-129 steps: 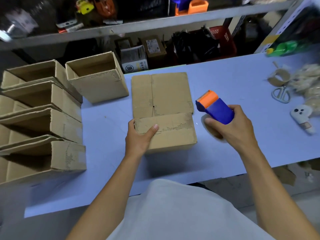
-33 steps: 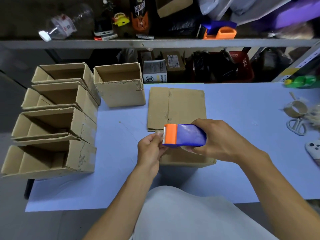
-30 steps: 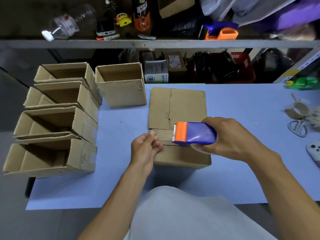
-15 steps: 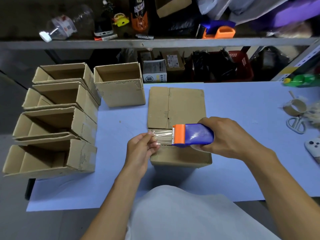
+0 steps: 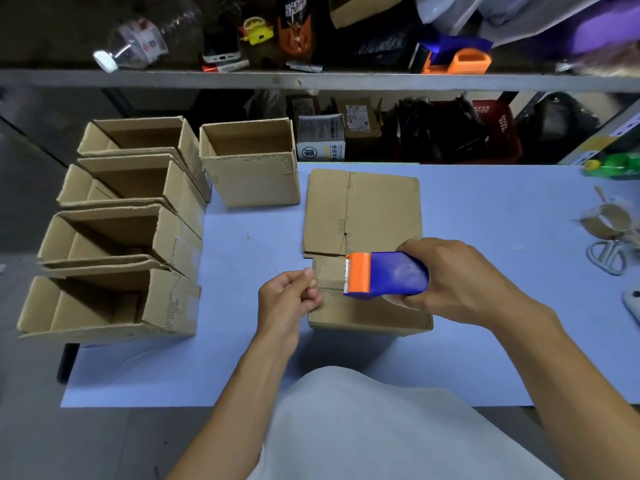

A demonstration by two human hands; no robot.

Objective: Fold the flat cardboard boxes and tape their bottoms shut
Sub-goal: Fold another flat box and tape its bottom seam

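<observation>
Left hand (image 5: 291,299) now pinches tape end beside dispenser (image 5: 384,273), gripped by right hand (image 5: 450,277); tape pulled out over box (image 5: 367,313), sealing starts.

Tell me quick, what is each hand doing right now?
Left hand: closed, pinching the end of the clear tape.
Right hand: closed, gripping the tape dispenser above the box.

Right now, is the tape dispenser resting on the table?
No, the right hand holds the tape dispenser above the box, while the left hand pinches the tape end.
</observation>
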